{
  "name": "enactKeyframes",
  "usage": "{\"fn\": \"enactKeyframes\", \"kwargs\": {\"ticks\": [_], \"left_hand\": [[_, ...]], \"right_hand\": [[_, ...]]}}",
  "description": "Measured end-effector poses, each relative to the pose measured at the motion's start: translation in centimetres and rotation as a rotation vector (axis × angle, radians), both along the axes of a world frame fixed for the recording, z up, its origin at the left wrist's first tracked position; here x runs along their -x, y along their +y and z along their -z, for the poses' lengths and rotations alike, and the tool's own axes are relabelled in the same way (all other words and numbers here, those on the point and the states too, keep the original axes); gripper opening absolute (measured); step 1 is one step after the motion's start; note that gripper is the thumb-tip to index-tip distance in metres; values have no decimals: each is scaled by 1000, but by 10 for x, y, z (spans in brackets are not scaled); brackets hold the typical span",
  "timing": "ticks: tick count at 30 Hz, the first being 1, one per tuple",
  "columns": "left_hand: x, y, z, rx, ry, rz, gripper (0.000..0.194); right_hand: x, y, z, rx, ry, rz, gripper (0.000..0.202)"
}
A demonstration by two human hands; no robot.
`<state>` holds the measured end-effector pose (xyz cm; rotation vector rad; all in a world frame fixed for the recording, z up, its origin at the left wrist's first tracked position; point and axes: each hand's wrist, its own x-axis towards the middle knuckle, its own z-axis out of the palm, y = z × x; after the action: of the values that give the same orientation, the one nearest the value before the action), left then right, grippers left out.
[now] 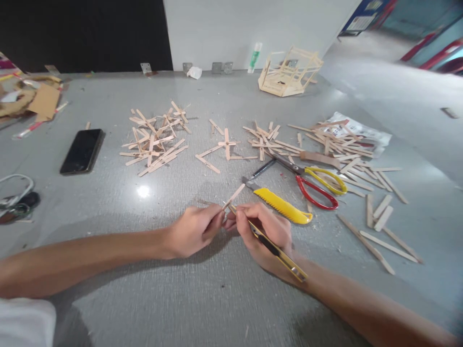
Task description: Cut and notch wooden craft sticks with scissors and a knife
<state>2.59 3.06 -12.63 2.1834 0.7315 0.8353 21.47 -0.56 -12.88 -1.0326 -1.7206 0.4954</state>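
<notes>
My left hand (197,229) pinches a wooden craft stick (236,193) that slants up and away to the right. Held like a pen in my right hand (265,229) is a slim yellow and black utility knife (275,249), its tip against the stick close to my left fingertips. The cut itself is too small to make out. Just beyond my right hand lies a second, wider yellow cutter (284,205) with its blade out. Next to it are scissors (307,176) with one red and one yellow handle.
Craft stick piles lie beyond my hands, at the left (155,137) and right (347,144). A stick-built frame (289,74) and a glue stick (255,58) stand by the back wall. A black phone (82,151) rests at the left, cardboard scraps (45,101) behind it.
</notes>
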Motion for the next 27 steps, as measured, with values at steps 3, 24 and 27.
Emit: {"fn": "enactKeyframes", "kwargs": {"ticks": [3,24,27], "left_hand": [[-1,0,0,-2,11,-27,22],[-2,8,-4,23,-52,11,28],[-2,7,-4,18,-8,27,29]], "right_hand": [[0,0,2,10,25,1,17],[-39,22,0,-196,-360,-241,13],[-39,23,1,-166,-265,-184,10]]}}
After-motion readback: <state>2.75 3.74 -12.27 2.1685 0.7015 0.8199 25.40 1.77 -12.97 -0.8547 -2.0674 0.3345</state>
